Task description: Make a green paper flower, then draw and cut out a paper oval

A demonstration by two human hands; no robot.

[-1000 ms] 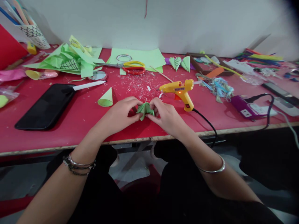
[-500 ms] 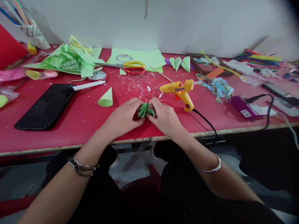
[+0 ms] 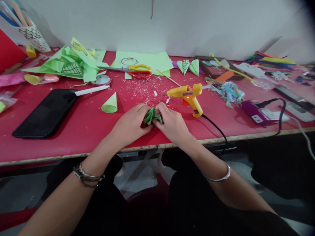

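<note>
A folded green paper piece (image 3: 152,116) is held between my two hands just above the front edge of the red table (image 3: 88,123). My left hand (image 3: 133,123) grips its left side with curled fingers. On its right side, my right hand (image 3: 171,123) pinches it between thumb and fingers. Both hands hide part of the paper. A pale green paper cone (image 3: 110,104) stands to the left of my left hand. The yellow glue gun (image 3: 188,95) lies to the right of my right hand, its small orange light lit.
A black phone (image 3: 48,113) with a white pen (image 3: 92,90) lies at left. Scissors (image 3: 139,71), green sheets (image 3: 152,59) and crumpled green paper (image 3: 71,64) lie behind. A purple adapter (image 3: 257,113) with cables is at right. The glue gun's cord (image 3: 218,129) hangs over the edge.
The whole view has shifted slightly, so the table things appear a little further left. Both hands keep their hold on the green paper, which looks slightly turned between the fingers.
</note>
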